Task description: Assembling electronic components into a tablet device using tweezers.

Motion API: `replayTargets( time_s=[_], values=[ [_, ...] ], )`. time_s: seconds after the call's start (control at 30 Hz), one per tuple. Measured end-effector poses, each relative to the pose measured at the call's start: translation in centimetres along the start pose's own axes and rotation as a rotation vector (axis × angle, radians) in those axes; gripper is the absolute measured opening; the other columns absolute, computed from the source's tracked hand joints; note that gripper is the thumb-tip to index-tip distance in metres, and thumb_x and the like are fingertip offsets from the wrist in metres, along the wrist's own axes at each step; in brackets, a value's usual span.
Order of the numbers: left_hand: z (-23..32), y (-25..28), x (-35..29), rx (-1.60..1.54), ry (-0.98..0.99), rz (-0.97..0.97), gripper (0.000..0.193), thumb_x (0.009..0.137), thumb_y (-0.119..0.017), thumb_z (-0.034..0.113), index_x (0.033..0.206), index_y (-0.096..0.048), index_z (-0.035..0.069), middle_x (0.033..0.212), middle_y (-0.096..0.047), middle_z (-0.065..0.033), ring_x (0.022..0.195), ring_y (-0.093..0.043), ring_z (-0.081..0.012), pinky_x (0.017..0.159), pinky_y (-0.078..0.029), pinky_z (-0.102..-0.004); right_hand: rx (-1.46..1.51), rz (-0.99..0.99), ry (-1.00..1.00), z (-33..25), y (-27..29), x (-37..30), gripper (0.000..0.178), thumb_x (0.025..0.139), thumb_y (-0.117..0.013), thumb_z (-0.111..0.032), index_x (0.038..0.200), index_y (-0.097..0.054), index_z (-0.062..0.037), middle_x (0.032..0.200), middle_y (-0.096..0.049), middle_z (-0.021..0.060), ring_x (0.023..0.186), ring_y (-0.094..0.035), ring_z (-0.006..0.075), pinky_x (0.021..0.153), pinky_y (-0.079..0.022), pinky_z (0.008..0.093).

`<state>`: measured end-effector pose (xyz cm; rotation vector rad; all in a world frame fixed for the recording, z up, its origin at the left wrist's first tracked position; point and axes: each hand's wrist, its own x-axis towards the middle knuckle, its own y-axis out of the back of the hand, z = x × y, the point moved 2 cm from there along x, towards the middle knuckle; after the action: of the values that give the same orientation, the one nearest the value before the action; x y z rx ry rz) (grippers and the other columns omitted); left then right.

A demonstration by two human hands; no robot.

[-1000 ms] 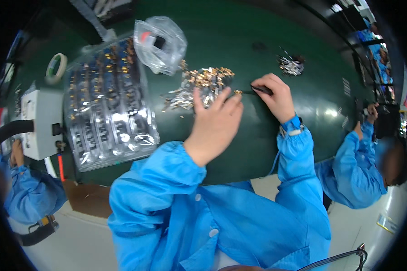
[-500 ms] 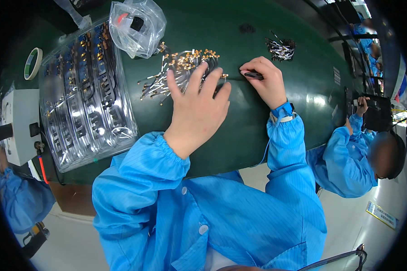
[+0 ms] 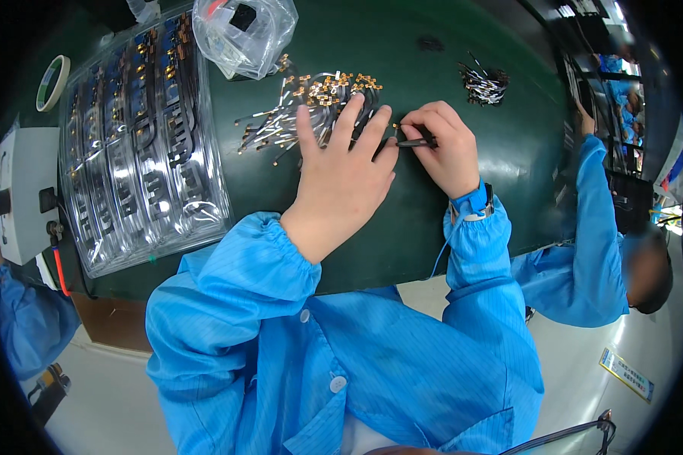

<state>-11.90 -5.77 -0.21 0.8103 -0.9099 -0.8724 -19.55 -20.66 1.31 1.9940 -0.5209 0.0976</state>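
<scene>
My left hand (image 3: 338, 182) lies spread, fingers apart, over the near edge of a loose pile of thin cables (image 3: 326, 91) with gold-coloured connector ends and silvery bands. Its fingertips touch or hover just above the cables; which, I cannot tell. In my right hand (image 3: 451, 155), pinched between thumb and fingers, are black tweezers (image 3: 413, 142). Their tip points left, close to my left ring and little fingers. Whether the tip grips anything is too small to make out. A smaller bundle of dark and silvery cables (image 3: 484, 85) lies beyond my right hand.
On the left stands a stack of clear plastic trays (image 3: 144, 152) holding cable parts. A clear bag (image 3: 243, 42) with dark and red contents sits behind the pile. Farther left are a tape roll (image 3: 63, 82) and a white box (image 3: 34, 189). A co-worker's blue sleeve (image 3: 596, 227) reaches forward at right.
The tweezers in my right hand have swung toward my left fingers, their tip now showing. My left hand stays over the pile. The co-worker at right has stretched an arm forward.
</scene>
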Motion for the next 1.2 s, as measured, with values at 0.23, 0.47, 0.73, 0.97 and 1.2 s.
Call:
replayTargets(
  time_s=[0.23,0.47,0.73,0.97,1.2],
  values=[
    [-0.1,-0.1,-0.2,-0.034,0.047,0.013,0.031,0.074,-0.068,0.027,0.103,-0.063,0.018,0.137,-0.037,-0.0107,0.131,-0.028,-0.0331,0.095,-0.017,-0.07,-0.087,-0.004,0.021,-0.5,-0.3,0.1,0.013,0.07,-0.067,-0.003,0.08,-0.061,-0.0079,0.076,-0.056,0.0071,0.07,-0.057,0.0253,0.059,-0.045,0.0345],
    [0.0,0.0,-0.2,-0.026,0.052,-0.016,0.034,0.073,-0.069,0.026,0.106,-0.062,0.018,0.138,-0.035,-0.0136,0.132,-0.026,-0.0334,0.095,-0.018,-0.0699,-0.176,0.009,0.007,-1.4,-0.3,-0.2,0.018,0.067,-0.068,-0.004,0.082,-0.061,-0.0098,0.075,-0.055,0.0059,0.068,-0.058,0.025,0.057,-0.046,0.0347],
    [0.0,0.0,-0.3,-0.032,0.051,-0.013,0.035,0.073,-0.069,0.025,0.106,-0.062,0.018,0.138,-0.035,-0.0131,0.132,-0.026,-0.033,0.095,-0.019,-0.0697,-0.151,0.0,0.013,-1.0,-0.3,-0.4,0.022,0.066,-0.069,-0.005,0.086,-0.063,-0.0106,0.076,-0.057,0.0053,0.068,-0.058,0.0251,0.057,-0.047,0.0345],
    [0.0,-0.4,-0.2,0.007,0.045,0.011,0.039,0.072,-0.069,0.026,0.11,-0.062,0.02,0.138,-0.036,-0.0124,0.131,-0.027,-0.0324,0.095,-0.019,-0.0686,-0.307,-0.116,0.036,-2.9,0.7,-0.7,0.022,0.069,-0.067,0.0,0.09,-0.067,-0.0069,0.078,-0.058,0.0042,0.064,-0.059,0.0231,0.055,-0.048,0.0314],
    [0.1,0.1,-0.2,0.029,0.045,-0.024,0.04,0.073,-0.069,0.028,0.112,-0.061,0.021,0.136,-0.038,-0.0118,0.13,-0.029,-0.0325,0.097,-0.017,-0.067,0.063,-0.042,-0.184,0.7,0.6,-1.0,0.025,0.07,-0.066,-0.005,0.095,-0.067,-0.0088,0.082,-0.061,0.0085,0.075,-0.061,0.0237,0.066,-0.049,0.0323]
  ],
)
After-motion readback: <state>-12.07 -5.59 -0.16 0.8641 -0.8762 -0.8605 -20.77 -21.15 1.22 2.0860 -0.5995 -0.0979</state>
